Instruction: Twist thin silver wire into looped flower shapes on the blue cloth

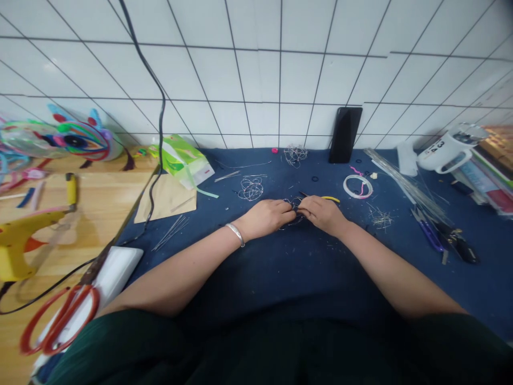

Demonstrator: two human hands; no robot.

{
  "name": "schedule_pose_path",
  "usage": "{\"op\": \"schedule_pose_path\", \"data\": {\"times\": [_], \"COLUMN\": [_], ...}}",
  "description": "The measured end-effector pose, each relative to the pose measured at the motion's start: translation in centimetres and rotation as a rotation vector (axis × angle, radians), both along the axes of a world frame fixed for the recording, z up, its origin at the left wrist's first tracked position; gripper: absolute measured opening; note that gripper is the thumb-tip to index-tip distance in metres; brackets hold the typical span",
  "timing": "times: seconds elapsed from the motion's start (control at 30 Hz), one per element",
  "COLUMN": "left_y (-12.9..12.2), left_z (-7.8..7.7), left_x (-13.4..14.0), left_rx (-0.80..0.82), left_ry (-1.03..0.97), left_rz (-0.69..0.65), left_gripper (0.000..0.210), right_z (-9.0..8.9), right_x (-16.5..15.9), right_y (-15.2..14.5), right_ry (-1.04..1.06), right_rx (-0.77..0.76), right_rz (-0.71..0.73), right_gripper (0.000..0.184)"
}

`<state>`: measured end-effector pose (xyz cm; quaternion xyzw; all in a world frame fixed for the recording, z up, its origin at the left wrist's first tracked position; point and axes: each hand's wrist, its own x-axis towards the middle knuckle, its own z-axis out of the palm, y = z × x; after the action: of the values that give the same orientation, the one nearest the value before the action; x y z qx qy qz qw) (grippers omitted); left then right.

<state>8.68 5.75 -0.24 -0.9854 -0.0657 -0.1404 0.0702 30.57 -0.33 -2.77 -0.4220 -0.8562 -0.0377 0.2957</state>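
Observation:
My left hand [269, 218], with a silver bangle on its wrist, is closed with fingertips pinched on thin looped wire [296, 203]. Right beside it, my right hand [321, 213] pinches the same wire, the two sets of fingertips almost touching. The fingers cover most of the piece, so its full shape is hidden. Just behind my right hand lies a tool with a yellow handle [332, 199], partly covered. A coil of looped wire [250, 188] rests beyond my left hand, and a tangled wire bundle [295, 155] sits near the wall.
On the right are a white tape roll [358, 186], wire scraps [380, 218], long straight wires [404, 179], purple-handled pliers [430, 235] and a white mug [443, 152]. A black phone [345, 135] leans on the wall. Leftward are orange-handled scissors [60, 321], a yellow glue gun [24, 240] and a dark cable [161, 115].

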Motion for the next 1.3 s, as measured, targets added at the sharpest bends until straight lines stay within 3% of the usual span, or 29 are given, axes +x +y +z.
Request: {"op": "schedule_pose_path", "data": {"times": [0.1, 0.33, 0.47, 0.57, 0.87, 1.03, 1.13, 1.2, 1.3], "left_y": [-0.1, -0.3, -0.5, -0.5, -0.6, -0.7, -0.1, 0.4, 1.1], "left_z": [0.3, 0.1, 0.3, 0.5, 0.7, 0.4, 0.4, 0.5, 0.7], "left_x": [-0.1, -0.2, -0.1, 0.0, -0.1, -0.1, -0.5, -0.8, -1.0], "left_rx": [-0.041, -0.071, -0.063, -0.074, -0.097, -0.081, -0.087, -0.160, -0.351], "left_ry": [0.018, 0.006, 0.017, 0.010, 0.025, 0.043, 0.072, 0.049, -0.062], "left_rz": [0.003, 0.053, 0.056, 0.098, 0.165, 0.145, 0.209, 0.261, 0.300], "left_gripper": [0.020, 0.017, 0.015, 0.015, 0.014, 0.012, 0.012, 0.014, 0.013], "right_z": [0.5, 1.4, 1.4, 1.2, 2.3, 2.4, 2.4, 2.4, 2.0], "right_x": [0.6, 0.7, 1.3, 1.7, 0.9, 1.1, 1.5, 1.6, 1.4], "right_y": [0.0, 0.0, 0.0, 0.1, 0.1, -0.2, -0.4, -0.5, -0.4], "right_ry": [-0.155, -0.139, -0.254, -0.300, -0.336, -0.292, -0.309, -0.297, -0.166], "right_rx": [0.010, -0.014, 0.098, 0.174, -0.001, -0.174, -0.295, -0.337, -0.329], "right_rz": [0.061, 0.115, 0.002, -0.079, 0.042, 0.062, 0.061, 0.021, -0.092], "right_gripper": [0.018, 0.024, 0.015, 0.022, 0.021, 0.017, 0.036, 0.045, 0.038]}}
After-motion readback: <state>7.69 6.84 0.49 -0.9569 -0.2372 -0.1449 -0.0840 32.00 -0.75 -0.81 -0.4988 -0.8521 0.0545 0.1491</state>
